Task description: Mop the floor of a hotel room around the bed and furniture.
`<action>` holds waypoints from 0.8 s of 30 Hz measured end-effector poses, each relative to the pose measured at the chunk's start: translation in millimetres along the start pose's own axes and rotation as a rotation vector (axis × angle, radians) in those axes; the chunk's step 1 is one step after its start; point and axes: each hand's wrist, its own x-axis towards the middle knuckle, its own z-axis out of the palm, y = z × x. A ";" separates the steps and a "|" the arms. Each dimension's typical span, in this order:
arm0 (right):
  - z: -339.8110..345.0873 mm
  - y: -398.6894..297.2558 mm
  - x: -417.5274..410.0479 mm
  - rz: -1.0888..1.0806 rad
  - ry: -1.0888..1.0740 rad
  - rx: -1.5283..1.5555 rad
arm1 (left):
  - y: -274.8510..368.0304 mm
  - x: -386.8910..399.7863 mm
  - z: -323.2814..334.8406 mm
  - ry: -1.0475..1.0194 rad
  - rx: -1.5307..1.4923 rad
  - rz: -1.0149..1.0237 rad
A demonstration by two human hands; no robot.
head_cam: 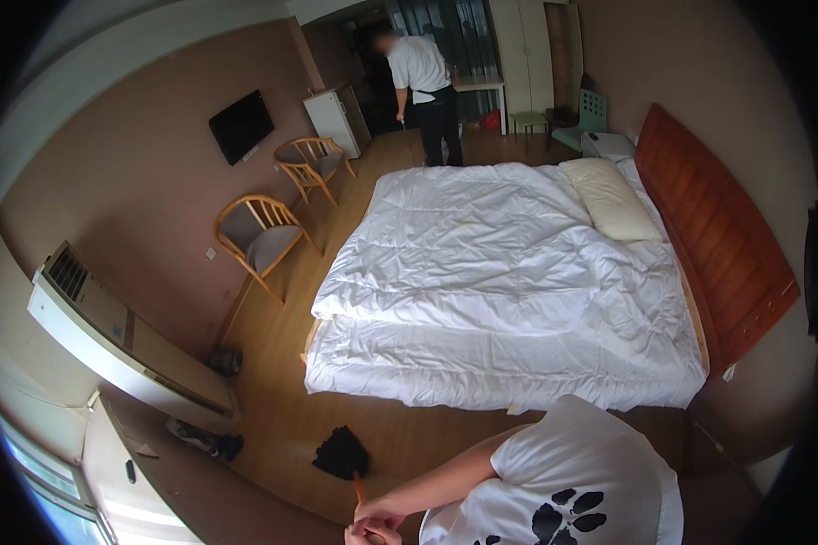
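At the bottom edge, my right hand is closed around the orange handle of a broom. Its black fan-shaped head rests on the wood floor, left of the near side of the bed. My bare right forearm stretches leftward from the sleeve of a white T-shirt with black paw prints. My left hand cannot be told apart from the fingers bunched at the picture's lower edge.
A bed with a rumpled white quilt fills the middle. Wooden armchairs line the left wall. A person in a white top stands beyond the bed, holding a thin stick. An air conditioner and dark shoes are at left.
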 end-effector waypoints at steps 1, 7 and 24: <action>-11.0 4.1 -13.3 0.055 0.079 -0.015 | 14.2 -2.0 9.1 -0.029 -0.003 0.033; -107.8 33.8 -141.9 -0.279 -0.061 -0.184 | 123.4 -7.5 78.8 -0.339 -0.107 0.311; -47.8 77.0 -477.9 0.036 0.637 -0.307 | 370.5 -41.9 198.0 -0.995 -0.861 0.772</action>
